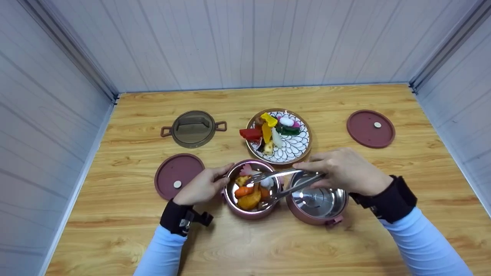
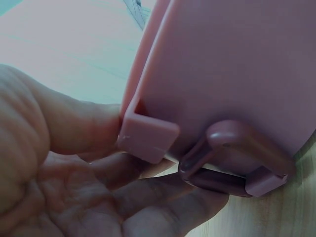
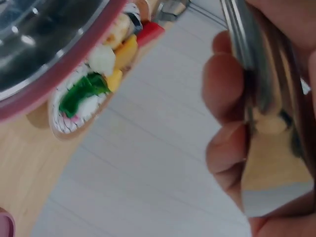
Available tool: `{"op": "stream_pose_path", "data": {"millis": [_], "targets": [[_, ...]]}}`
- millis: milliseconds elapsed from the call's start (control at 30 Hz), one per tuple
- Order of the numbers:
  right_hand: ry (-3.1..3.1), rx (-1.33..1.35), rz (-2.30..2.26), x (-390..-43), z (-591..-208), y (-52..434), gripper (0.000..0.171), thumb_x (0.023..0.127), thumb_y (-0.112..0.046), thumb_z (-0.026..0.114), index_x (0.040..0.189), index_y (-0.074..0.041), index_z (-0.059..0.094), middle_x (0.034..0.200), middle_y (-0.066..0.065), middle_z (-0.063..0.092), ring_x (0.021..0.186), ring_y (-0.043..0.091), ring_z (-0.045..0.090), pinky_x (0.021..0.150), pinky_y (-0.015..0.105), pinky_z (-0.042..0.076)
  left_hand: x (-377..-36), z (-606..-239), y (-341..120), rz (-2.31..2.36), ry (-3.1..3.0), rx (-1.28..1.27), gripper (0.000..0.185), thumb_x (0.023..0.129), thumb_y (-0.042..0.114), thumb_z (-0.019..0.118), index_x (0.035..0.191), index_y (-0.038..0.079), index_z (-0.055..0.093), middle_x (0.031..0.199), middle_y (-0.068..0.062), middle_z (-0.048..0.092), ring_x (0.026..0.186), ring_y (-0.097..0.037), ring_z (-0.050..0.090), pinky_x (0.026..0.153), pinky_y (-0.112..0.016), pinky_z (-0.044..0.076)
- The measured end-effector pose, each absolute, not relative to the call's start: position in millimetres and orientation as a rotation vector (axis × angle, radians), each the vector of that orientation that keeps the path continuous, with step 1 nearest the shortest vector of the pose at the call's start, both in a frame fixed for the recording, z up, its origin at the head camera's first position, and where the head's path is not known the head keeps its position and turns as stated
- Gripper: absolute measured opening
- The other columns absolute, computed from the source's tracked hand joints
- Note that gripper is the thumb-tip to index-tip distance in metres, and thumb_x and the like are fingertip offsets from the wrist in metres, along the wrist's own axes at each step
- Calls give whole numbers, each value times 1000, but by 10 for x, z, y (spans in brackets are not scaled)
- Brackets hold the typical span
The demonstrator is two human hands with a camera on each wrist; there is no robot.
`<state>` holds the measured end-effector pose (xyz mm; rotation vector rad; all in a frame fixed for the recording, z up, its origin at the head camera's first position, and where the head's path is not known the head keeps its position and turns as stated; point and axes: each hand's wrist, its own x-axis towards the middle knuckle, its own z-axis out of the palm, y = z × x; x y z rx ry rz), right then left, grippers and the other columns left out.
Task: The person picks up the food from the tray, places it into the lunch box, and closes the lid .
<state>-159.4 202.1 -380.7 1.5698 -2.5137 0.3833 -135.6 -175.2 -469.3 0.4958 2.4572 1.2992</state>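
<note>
We see two pink lunch pots on the wooden surface [image 1: 268, 245], and tongs over one of them.

From large to small: the surface carries a patterned plate [image 1: 297, 147] with food pieces, then the empty pot [image 1: 317, 202] at the right, just beside the filled pot [image 1: 250, 189] near the front edge. Our left hand [image 1: 202, 186] holds the filled pot at its side, fingers curled against the wall by the clasp [image 2: 232, 163]. Our right hand [image 1: 343, 171] has its grip closed around the metal tongs [image 1: 284, 183]; their tips reach into the filled pot among the orange pieces.
</note>
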Motion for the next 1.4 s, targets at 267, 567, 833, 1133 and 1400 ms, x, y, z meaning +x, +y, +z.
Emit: {"op": "stream_pose_path", "data": {"millis": [267, 567, 833, 1133, 1400], "targets": [[-2563, 1451, 351, -1583, -3719, 2119, 61, 70, -40, 87, 126, -22, 71, 81, -7, 62, 53, 3, 43, 43, 20, 40, -1362, -4692, -1745, 1309, 2448, 488, 47, 101, 12, 55, 147, 8, 47, 148, -7, 47, 114, -16, 54, 99, -35, 43], [-2805, 1488, 371, -1569, -3783, 2035, 46, 83, -41, 78, 123, -19, 73, 103, 2, 75, 70, 9, 66, 52, 29, 51, -1364, -4699, -1743, 1314, 2450, 477, 48, 101, 11, 56, 147, 8, 46, 149, -6, 47, 102, -18, 58, 92, -36, 45], [-2796, 1441, 373, -1562, -3767, 2070, 52, 84, -45, 76, 128, -19, 69, 100, -1, 74, 69, 9, 63, 54, 28, 50, -1365, -4705, -1751, 1312, 2455, 523, 46, 101, 12, 55, 146, 7, 47, 148, -8, 47, 128, -14, 48, 109, -35, 37], [-2676, 1098, 444, -1642, -3788, 2277, 52, 85, -36, 78, 131, -14, 66, 70, -13, 53, 51, 2, 34, 43, 22, 31, -1361, -4715, -1762, 1336, 2441, 504, 47, 101, 11, 56, 147, 7, 47, 146, -8, 49, 119, -13, 52, 103, -35, 41], [-2877, 780, 518, -1813, -3957, 2456, 57, 90, -48, 69, 131, -9, 66, 66, -9, 56, 48, 10, 38, 44, 29, 30, -1369, -4707, -1755, 1339, 2440, 496, 47, 100, 11, 56, 146, 8, 48, 146, -8, 50, 122, -15, 52, 107, -36, 39]]}}
